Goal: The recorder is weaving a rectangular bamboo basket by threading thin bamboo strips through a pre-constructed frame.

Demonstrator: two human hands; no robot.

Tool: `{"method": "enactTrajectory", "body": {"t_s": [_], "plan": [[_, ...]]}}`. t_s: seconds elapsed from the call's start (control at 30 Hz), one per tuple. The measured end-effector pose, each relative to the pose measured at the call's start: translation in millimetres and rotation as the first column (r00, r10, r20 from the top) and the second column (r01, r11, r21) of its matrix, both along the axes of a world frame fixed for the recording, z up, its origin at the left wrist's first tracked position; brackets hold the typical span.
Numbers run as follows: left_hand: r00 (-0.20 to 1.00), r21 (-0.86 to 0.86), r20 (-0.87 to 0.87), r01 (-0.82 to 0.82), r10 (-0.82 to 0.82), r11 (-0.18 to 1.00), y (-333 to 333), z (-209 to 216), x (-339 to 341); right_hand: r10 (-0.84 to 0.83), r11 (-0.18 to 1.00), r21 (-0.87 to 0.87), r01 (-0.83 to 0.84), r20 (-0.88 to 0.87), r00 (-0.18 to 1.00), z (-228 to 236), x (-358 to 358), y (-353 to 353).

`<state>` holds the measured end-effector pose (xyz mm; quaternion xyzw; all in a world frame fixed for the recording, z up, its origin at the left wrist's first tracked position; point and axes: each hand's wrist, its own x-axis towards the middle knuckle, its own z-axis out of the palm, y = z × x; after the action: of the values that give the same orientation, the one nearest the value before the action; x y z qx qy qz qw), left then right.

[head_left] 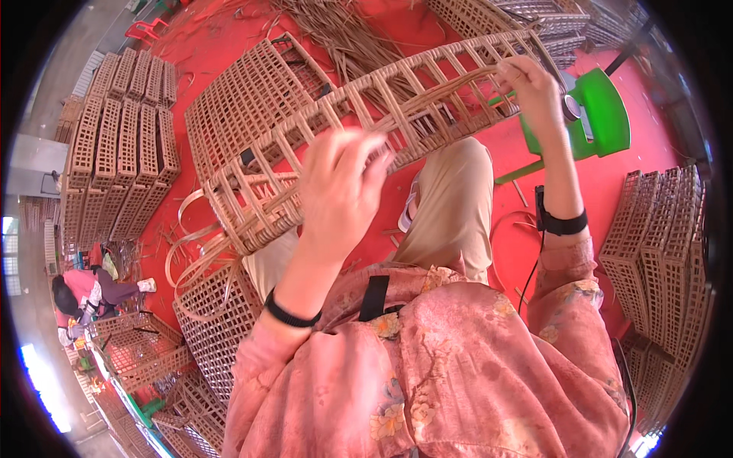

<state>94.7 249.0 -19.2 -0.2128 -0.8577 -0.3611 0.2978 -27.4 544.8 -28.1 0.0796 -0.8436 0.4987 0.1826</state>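
Observation:
A long woven rattan frame (pixel 328 114), with open slots along its side, lies slantwise across my lap. Over its upper right part, my right hand (pixel 531 91) is closed with bent fingers on a thin rattan strip (pixel 458 80). That strip runs left along the frame toward my other hand. My left hand (pixel 336 191) is above the frame's left half, its fingers curled and slightly blurred. What its fingertips grip is hidden. Loose loops of rattan (pixel 195 252) hang from the frame's left end.
A rattan lattice basket (pixel 244 111) stands just beyond the frame. Stacked baskets rise at left (pixel 114 145) and right (pixel 660 244). A green plastic chair (pixel 603 114) is beside my right hand. Loose strips (pixel 336 38) litter the red floor. Another person (pixel 88 294) bends at far left.

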Motion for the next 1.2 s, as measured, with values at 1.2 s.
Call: {"method": "enactTrajectory", "body": {"t_s": [1.2], "plan": [[0.951,-0.598,0.137,-0.145,0.278,0.788,-221.1,-1.3,92.5,-0.033,0.994,0.093,0.053,-0.200,0.979,-24.1,99.8,-181.6]]}}
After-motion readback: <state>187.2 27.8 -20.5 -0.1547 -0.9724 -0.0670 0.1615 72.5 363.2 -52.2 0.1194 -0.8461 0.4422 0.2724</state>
